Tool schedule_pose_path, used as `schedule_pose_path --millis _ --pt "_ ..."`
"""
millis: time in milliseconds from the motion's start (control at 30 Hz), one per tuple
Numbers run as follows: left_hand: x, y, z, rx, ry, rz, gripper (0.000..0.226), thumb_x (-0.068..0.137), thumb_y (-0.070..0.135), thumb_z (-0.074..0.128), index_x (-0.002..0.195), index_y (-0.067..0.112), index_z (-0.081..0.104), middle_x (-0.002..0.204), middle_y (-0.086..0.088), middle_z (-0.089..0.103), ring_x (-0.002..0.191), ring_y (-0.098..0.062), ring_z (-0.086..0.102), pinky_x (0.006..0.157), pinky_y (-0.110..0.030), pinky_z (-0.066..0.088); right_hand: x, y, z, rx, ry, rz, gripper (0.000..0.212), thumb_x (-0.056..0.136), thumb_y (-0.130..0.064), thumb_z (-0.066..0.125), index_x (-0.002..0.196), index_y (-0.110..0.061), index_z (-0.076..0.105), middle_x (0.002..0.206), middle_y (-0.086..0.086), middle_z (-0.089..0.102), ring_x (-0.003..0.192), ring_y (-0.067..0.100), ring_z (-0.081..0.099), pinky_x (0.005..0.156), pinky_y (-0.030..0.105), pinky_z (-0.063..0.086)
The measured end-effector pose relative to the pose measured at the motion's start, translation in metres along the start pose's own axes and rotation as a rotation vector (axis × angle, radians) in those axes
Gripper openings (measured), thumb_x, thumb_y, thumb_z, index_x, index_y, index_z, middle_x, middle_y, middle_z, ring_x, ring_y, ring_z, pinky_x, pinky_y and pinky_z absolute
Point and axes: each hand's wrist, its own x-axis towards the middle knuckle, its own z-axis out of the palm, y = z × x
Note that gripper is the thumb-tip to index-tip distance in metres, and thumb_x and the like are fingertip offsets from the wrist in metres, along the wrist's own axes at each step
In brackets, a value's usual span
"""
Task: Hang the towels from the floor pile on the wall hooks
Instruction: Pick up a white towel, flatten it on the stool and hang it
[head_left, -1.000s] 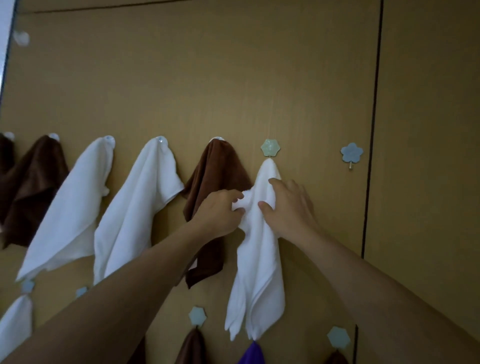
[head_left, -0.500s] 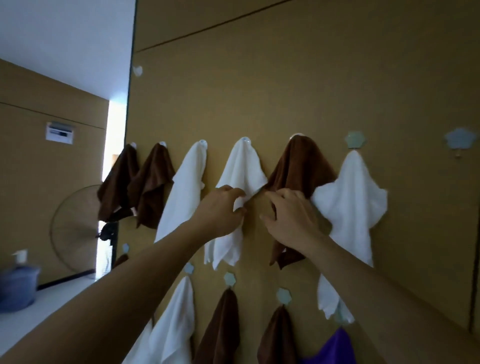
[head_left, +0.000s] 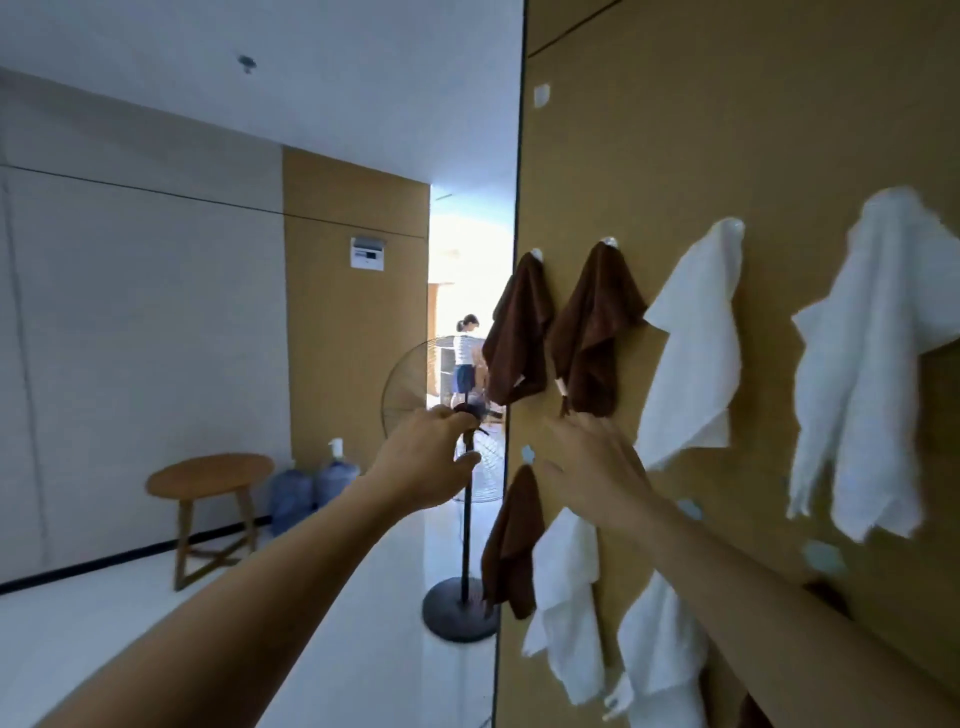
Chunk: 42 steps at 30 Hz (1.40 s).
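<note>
our left grip (head_left: 434, 457) and right grip (head_left: 592, 462) were released, grasping nothing; between towels, we judged the next move was fetching another from the floor pile.

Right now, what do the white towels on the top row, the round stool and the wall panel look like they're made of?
White towels: soft, matte fabric, probably terry or microfibre, draping in loose folds. Round stool: looks like wood, warm brown with a smooth top. Wall panel: smooth tan board, probably laminate or veneer; flat sheen, thin seams.
</note>
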Motion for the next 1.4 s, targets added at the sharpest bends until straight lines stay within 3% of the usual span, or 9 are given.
schedule_pose_path --millis 67,133,200,333,433,600,767,1200,1400 --pt "-0.014 -0.048 -0.003 0.040 -0.035 -0.061 0.046 0.097 0.039 0.057 0.141 0.024 0.052 0.143 -0.002 0.053 0.126 -0.024 0.050 0.101 -0.038 0.046 0.018 -0.038 0.037 0.067 -0.025 -0.027 0.040 0.089 -0.041 0.057 0.124 -0.021 0.055 0.123 0.007 0.056 0.118 0.034 0.050 0.093 0.040 0.042" --pt "-0.029 -0.093 -0.004 0.051 -0.057 -0.119 0.047 0.098 0.040 0.057 0.141 0.023 0.052 0.144 -0.002 0.051 0.128 -0.023 0.049 0.101 -0.038 0.044 0.032 -0.076 0.072 0.124 -0.089 -0.063 0.053 0.093 -0.043 0.058 0.141 -0.022 0.047 0.139 0.006 0.050 0.129 0.031 0.044 0.103 0.040 0.040" --pt "-0.045 -0.135 -0.005 0.071 -0.084 -0.184 0.044 0.097 0.040 0.058 0.136 0.021 0.056 0.139 -0.003 0.055 0.123 -0.023 0.051 0.099 -0.037 0.046 0.047 -0.111 0.105 0.152 -0.161 -0.112 0.058 0.095 -0.045 0.056 0.146 -0.022 0.042 0.142 0.006 0.048 0.131 0.030 0.042 0.105 0.041 0.040" --pt "-0.071 -0.218 -0.006 0.117 -0.109 -0.312 0.029 0.092 0.038 0.061 0.116 0.022 0.063 0.121 -0.002 0.062 0.106 -0.021 0.059 0.086 -0.037 0.052 0.077 -0.174 0.169 0.224 -0.251 -0.189 0.054 0.094 -0.046 0.058 0.139 -0.019 0.048 0.138 0.008 0.051 0.127 0.030 0.045 0.101 0.040 0.044" --pt "-0.090 -0.276 -0.006 0.155 -0.135 -0.442 0.042 0.093 0.042 0.061 0.130 0.022 0.059 0.131 -0.003 0.058 0.114 -0.024 0.056 0.095 -0.043 0.051 0.102 -0.219 0.217 0.270 -0.312 -0.261 0.058 0.094 -0.046 0.057 0.144 -0.019 0.044 0.142 0.008 0.049 0.130 0.030 0.042 0.103 0.039 0.041" --pt "-0.104 -0.364 0.002 0.225 -0.173 -0.599 0.044 0.097 0.041 0.058 0.136 0.022 0.055 0.135 -0.002 0.055 0.120 -0.021 0.051 0.098 -0.034 0.045 0.156 -0.292 0.294 0.332 -0.354 -0.401 0.055 0.094 -0.047 0.058 0.138 -0.017 0.049 0.132 0.009 0.055 0.121 0.029 0.050 0.094 0.041 0.049" --pt "-0.089 -0.452 0.014 0.294 -0.216 -0.730 0.052 0.097 0.043 0.057 0.144 0.024 0.046 0.147 -0.001 0.047 0.135 -0.022 0.041 0.110 -0.039 0.039 0.221 -0.353 0.367 0.373 -0.441 -0.496 0.053 0.095 -0.046 0.057 0.138 -0.017 0.048 0.137 0.008 0.051 0.124 0.028 0.048 0.099 0.038 0.045" --pt "-0.072 -0.656 0.033 0.364 -0.258 -1.015 0.051 0.098 0.044 0.055 0.145 0.026 0.045 0.147 -0.002 0.045 0.134 -0.023 0.041 0.109 -0.041 0.039 0.363 -0.498 0.520 0.473 -0.624 -0.669 0.063 0.095 -0.048 0.056 0.149 -0.020 0.040 0.148 0.007 0.044 0.137 0.027 0.039 0.111 0.041 0.037" --pt "-0.074 -0.763 0.042 0.360 -0.260 -1.036 0.050 0.098 0.042 0.053 0.145 0.026 0.045 0.146 -0.001 0.045 0.132 -0.023 0.041 0.107 -0.040 0.041 0.407 -0.574 0.585 0.455 -0.654 -0.715 0.062 0.097 -0.047 0.054 0.150 -0.021 0.038 0.148 0.006 0.043 0.136 0.026 0.039 0.111 0.040 0.038"
